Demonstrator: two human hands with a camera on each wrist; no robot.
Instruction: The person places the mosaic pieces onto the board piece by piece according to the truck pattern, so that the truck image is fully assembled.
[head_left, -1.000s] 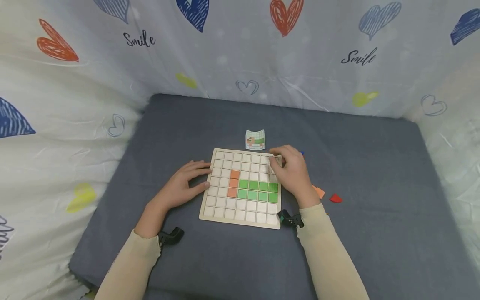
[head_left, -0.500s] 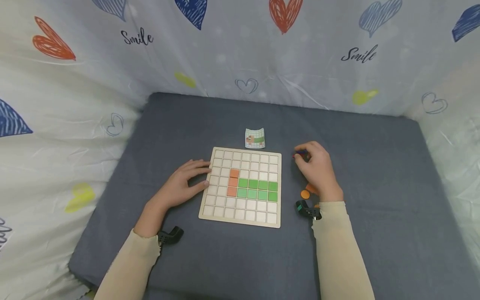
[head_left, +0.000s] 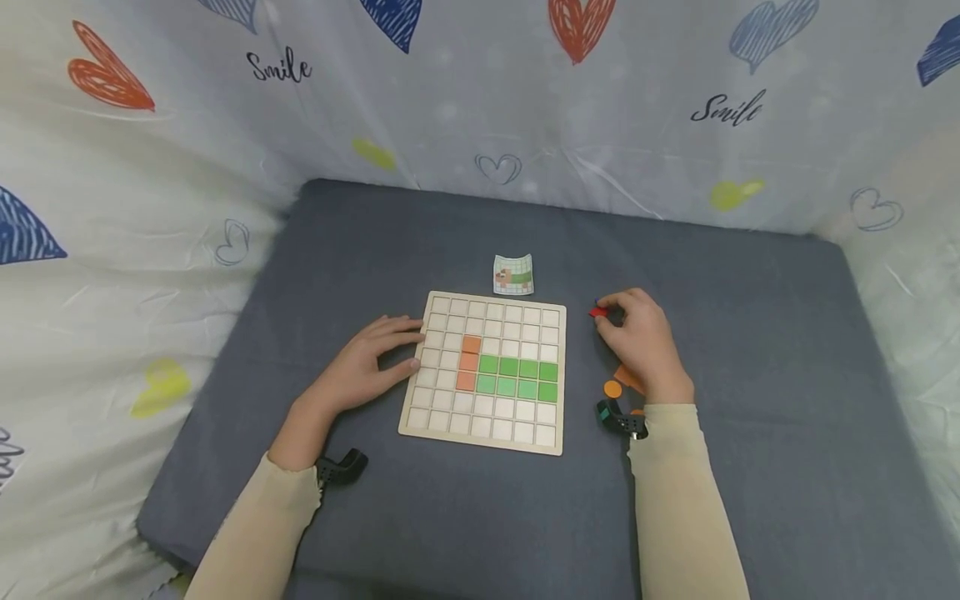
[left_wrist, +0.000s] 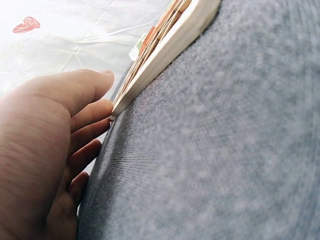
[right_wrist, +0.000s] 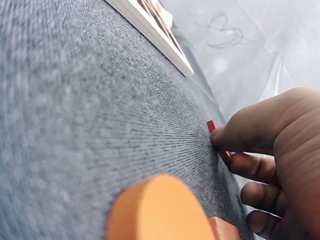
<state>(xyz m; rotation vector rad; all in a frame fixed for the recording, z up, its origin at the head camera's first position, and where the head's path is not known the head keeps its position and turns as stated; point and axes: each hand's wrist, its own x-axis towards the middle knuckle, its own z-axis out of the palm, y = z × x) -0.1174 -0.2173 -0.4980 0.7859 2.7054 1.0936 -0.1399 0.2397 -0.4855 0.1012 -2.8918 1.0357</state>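
A square wooden grid board lies on the table, with orange tiles in one column and green tiles in two rows beside it. At its left edge rests my left hand, fingers fairly straight and fingertips touching the rim; the left wrist view has the same hand by the board's side. To the right of the board my right hand pinches a small red piece between thumb and forefinger, low at the cloth. In the right wrist view the red piece is partly hidden by the thumb.
A small picture card with a gridded animal lies behind the board. An orange disc and other orange pieces lie under my right wrist. Dark grey cloth covers the table; a printed white curtain hangs behind.
My right hand has moved off the board's far right corner, rightward to the loose pieces, and now pinches a red one. The left hand stays at the board's edge.
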